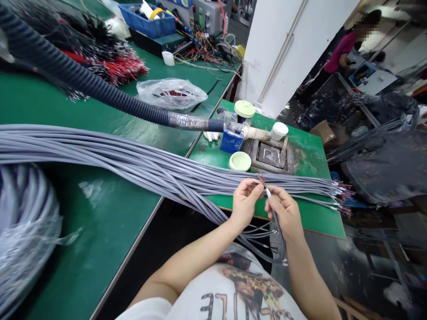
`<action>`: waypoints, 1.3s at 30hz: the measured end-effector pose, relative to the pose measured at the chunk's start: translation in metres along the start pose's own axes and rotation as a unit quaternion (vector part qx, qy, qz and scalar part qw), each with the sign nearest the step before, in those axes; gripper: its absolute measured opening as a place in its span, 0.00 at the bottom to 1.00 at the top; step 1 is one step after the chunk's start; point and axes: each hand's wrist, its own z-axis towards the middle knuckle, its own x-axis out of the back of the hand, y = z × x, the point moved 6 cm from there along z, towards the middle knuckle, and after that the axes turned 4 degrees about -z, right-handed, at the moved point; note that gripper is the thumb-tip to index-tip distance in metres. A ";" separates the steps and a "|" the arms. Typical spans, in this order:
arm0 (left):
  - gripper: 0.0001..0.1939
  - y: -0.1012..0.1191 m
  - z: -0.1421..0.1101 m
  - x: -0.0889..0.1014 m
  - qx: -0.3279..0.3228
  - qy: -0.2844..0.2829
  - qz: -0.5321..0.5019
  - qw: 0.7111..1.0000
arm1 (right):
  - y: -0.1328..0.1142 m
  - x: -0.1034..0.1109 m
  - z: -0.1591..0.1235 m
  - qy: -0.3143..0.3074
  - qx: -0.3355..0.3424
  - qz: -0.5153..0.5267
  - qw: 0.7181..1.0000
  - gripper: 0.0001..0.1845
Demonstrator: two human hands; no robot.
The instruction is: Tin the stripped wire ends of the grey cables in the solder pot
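Where everything sits: long green-topped bench [83,222] running far from near left; smaller green bench [310,151] to the right, hands over its near edge.
Big items: dark corrugated conduit [66,75] crossing the far part, ending at a white pipe fitting [258,132]; heap of red and black wire bunches [113,66] far left; film-wrapped grey cable coil [26,235] near left.
Cables: bundle of grey cables [100,149] lying across both benches, ends fanning out right.
Small bench: blue-and-clear container [231,140], pale green lid [240,161].
Left hand [245,202]: closed, fingertips pinching red and black wires [262,180].
Right hand [283,213]: closed around one grey cable [278,226], white sleeve [267,192] just past the fingers.
Far right: person in pink top [340,53], standing.
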 end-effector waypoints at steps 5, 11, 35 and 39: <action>0.08 0.023 -0.012 -0.011 -0.258 -0.171 0.208 0.928 | 0.013 0.004 -0.013 0.009 -0.041 0.099 0.994 0.25; 0.12 -0.016 -0.016 0.003 0.054 -0.056 0.047 0.996 | 0.020 0.001 -0.019 0.016 -0.037 0.140 0.989 0.27; 0.15 -0.024 -0.043 0.007 0.315 -0.139 -0.037 0.938 | 0.013 0.018 0.023 -0.049 0.054 0.004 0.997 0.08; 0.14 -0.029 -0.038 0.019 0.330 -0.078 -0.102 0.935 | 0.018 0.029 0.015 0.033 0.076 -0.068 0.994 0.04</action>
